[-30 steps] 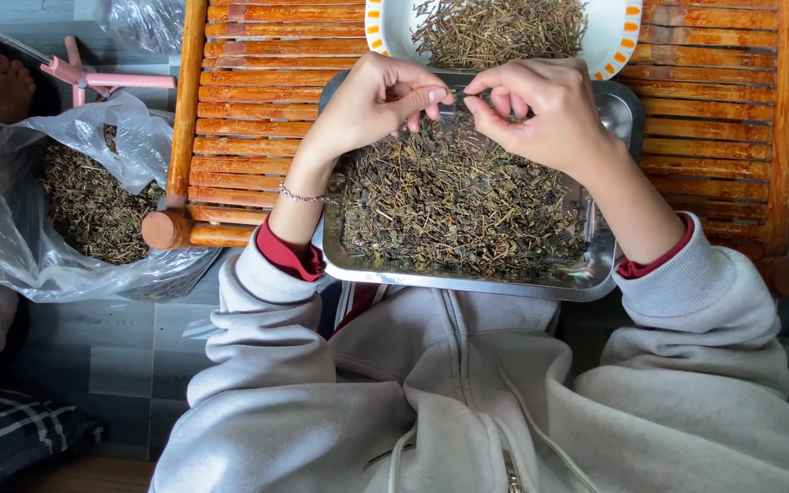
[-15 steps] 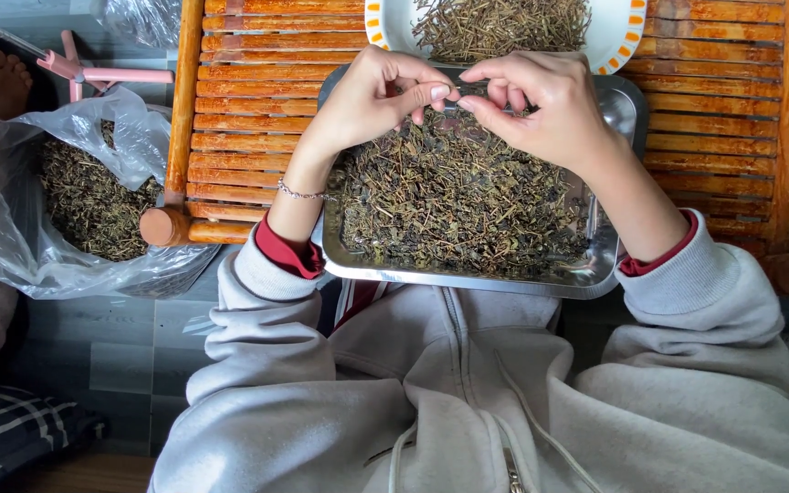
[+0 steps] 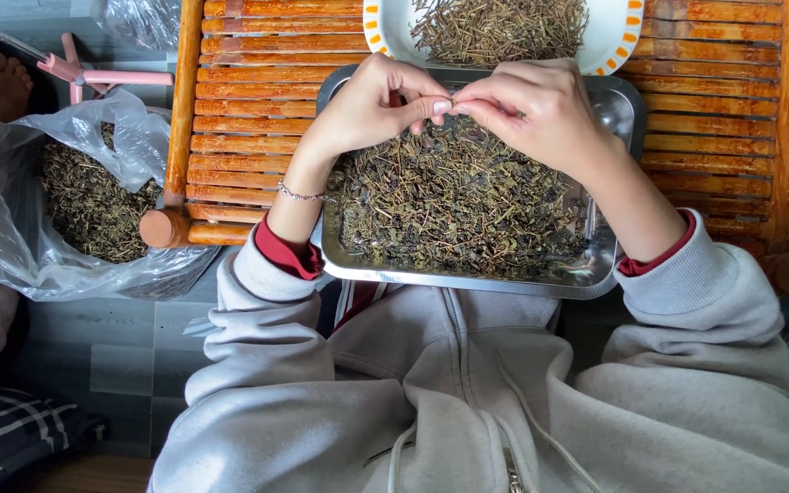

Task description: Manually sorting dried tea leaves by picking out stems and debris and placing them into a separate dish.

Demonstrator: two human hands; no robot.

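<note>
Head view looked straight down on the person's two hands, which met fingertip to fingertip above the far end of a metal tray (image 3: 358, 265). The left hand (image 3: 372, 105) had thumb and forefinger pinched shut, the other fingers curled under; the right hand (image 3: 541, 110) pinched likewise, its fingertips touching the left's. Whatever they gripped between them was too small to make out — a thin bit of stem, perhaps, though I could not tell. Directly beneath both hands lay the dried leaves (image 3: 458, 201), a dark, tangled heap filling the tray from wall to wall. Just beyond the hands stood a white plate (image 3: 385, 32) with an orange-marked rim, holding a pile of stems (image 3: 495, 27). Tray and plate both rested on a slatted wooden table (image 3: 248, 91). Well off to the left of the left hand sat a clear plastic bag (image 3: 20, 246) — open, with more dried leaves inside. A thin bracelet (image 3: 301, 194) circled the left wrist above a grey sleeve (image 3: 267, 301).
</note>
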